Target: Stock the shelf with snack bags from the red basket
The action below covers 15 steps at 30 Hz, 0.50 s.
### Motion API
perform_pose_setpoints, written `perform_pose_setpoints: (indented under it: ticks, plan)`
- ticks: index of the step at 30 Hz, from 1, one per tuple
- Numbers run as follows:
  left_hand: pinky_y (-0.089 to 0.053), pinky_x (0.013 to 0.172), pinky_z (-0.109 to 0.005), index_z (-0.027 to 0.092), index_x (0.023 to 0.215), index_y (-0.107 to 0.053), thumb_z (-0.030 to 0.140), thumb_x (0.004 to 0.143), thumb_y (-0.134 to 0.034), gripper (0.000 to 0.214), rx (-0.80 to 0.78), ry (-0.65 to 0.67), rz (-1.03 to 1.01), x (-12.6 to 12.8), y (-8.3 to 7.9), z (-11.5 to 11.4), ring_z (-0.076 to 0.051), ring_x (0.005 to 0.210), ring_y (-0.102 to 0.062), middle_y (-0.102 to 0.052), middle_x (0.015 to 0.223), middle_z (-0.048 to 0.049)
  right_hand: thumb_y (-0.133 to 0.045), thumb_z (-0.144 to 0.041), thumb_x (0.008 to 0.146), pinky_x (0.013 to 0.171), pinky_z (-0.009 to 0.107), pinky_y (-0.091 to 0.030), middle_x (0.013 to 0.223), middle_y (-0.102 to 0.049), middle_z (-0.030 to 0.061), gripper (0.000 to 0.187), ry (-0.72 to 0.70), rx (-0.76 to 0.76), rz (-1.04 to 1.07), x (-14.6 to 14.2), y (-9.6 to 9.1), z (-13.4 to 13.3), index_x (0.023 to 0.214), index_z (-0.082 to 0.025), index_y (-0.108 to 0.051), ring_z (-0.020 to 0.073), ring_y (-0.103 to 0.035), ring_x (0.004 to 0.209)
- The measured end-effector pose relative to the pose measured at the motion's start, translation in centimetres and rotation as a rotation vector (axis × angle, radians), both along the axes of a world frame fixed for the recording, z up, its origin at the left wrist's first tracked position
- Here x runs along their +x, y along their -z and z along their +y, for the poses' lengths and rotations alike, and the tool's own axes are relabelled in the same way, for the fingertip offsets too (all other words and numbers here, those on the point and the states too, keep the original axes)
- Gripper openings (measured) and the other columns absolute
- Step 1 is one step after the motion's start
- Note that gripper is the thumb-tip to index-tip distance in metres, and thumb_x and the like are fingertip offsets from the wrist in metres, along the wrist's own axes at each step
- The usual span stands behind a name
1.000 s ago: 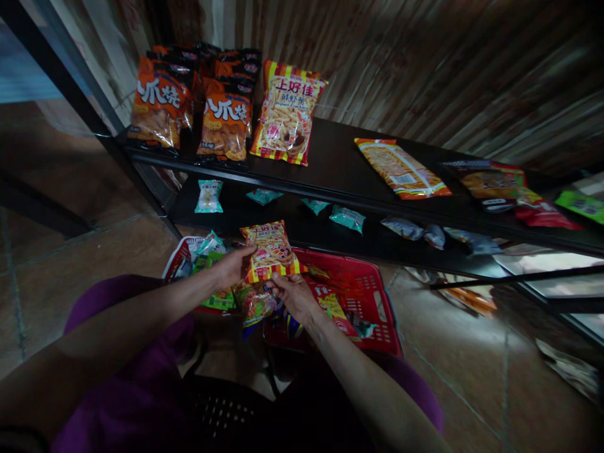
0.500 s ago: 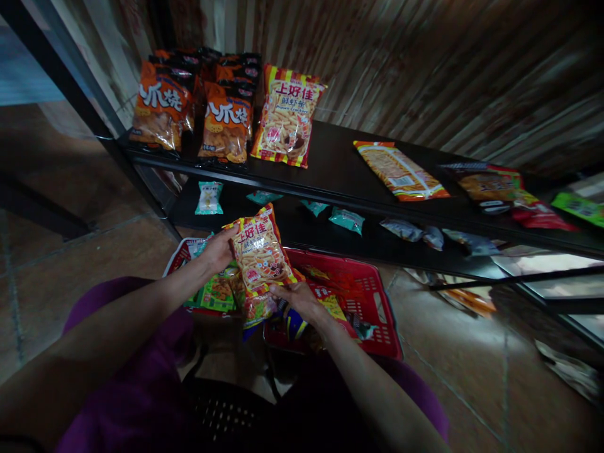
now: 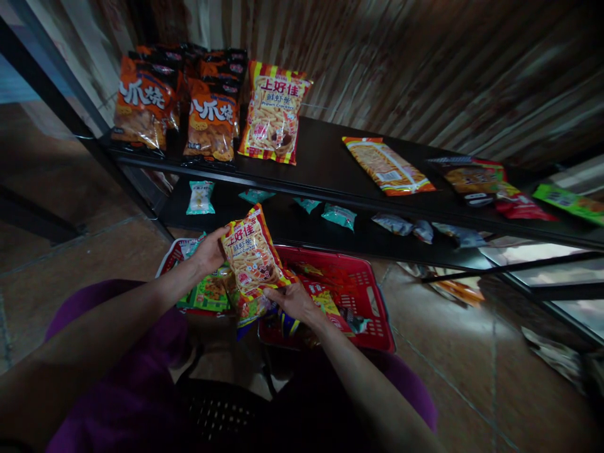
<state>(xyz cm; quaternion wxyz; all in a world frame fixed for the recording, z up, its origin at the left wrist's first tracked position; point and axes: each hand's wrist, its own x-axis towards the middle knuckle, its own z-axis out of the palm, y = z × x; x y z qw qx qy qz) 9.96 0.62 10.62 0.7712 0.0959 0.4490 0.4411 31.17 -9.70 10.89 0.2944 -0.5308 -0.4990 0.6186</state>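
Between my two hands is a bag of prawn crackers (image 3: 252,251), yellow and red, its printed front facing up. My left hand (image 3: 210,253) grips its upper left edge, while my right hand (image 3: 293,302) pinches the lower right corner. Under the bag sits a red basket (image 3: 384,314) with snack packets in it, partly hidden by the bag and my hands. Left of it a second basket (image 3: 165,258) with a white rim holds a green snack packet (image 3: 207,294). A matching prawn cracker bag (image 3: 275,113) stands upright on the upper shelf.
The black upper shelf (image 3: 321,151) also carries several orange-and-black snack bags (image 3: 211,123) at left, a face-down packet (image 3: 387,167) and a green packet (image 3: 569,202) at right. Small teal packets (image 3: 338,217) lie on the lower shelf. A shelf post (image 3: 117,170) stands at left.
The whole scene has shifted slightly left in view. Both hands keep hold of the prawn cracker bag, which has barely moved relative to the baskets.
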Motion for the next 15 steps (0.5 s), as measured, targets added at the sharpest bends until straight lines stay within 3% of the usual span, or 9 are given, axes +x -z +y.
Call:
perform_pose_setpoints:
  ticks: [3,5,8,12,15]
  plan:
    - [-0.049,0.062,-0.025,0.014,0.079,-0.066,0.013,0.075,-0.061,0.007,0.077,-0.005,0.142,-0.4,-0.2,0.2,-0.014,0.062,-0.062,-0.068,0.069,-0.0026,-0.070,-0.034,0.070,0.067,0.030,-0.051,0.067,-0.069,-0.0020,0.016,-0.001,0.017,-0.065,1.1,0.1,0.1,0.082,-0.023,-0.073,0.0181,-0.062,0.068]
    - [-0.047,0.064,-0.022,0.017,0.087,-0.069,0.009,0.071,-0.065,0.018,0.188,-0.014,0.268,-0.9,-0.5,0.5,-0.013,0.067,-0.062,-0.070,0.074,-0.0016,-0.071,-0.034,0.070,0.063,0.029,-0.050,0.067,-0.069,-0.0020,0.018,0.003,0.005,-0.072,1.7,0.1,0.1,0.084,-0.022,-0.073,0.0169,-0.061,0.064]
    - [-0.045,0.067,-0.019,0.017,0.091,-0.071,0.008,0.067,-0.070,0.025,0.326,0.063,0.384,-1.4,-1.1,0.9,-0.011,0.073,-0.062,-0.072,0.083,-0.0029,-0.070,-0.034,0.069,0.058,0.026,-0.047,0.061,-0.066,-0.0027,0.017,-0.026,-0.040,-0.043,2.0,-0.1,-0.1,0.078,-0.020,-0.073,0.0147,-0.058,0.057]
    - [-0.045,0.060,-0.019,0.016,0.089,-0.073,0.015,0.069,-0.072,0.020,0.373,0.185,0.390,-1.6,-1.6,0.8,-0.011,0.063,-0.059,-0.071,0.078,-0.0032,-0.071,-0.034,0.066,0.056,0.023,-0.044,0.060,-0.064,-0.0042,0.016,-0.081,-0.041,-0.017,1.4,-0.6,-0.2,0.072,-0.019,-0.071,0.0126,-0.055,0.057]
    - [-0.047,0.056,-0.022,0.017,0.087,-0.073,0.021,0.073,-0.070,0.015,0.347,0.195,0.318,-1.3,-1.4,0.6,-0.012,0.059,-0.060,-0.070,0.074,-0.0033,-0.071,-0.032,0.067,0.054,0.021,-0.041,0.057,-0.061,-0.0054,0.014,-0.128,-0.031,-0.054,1.0,-0.9,-0.2,0.063,-0.019,-0.068,0.0107,-0.052,0.055]
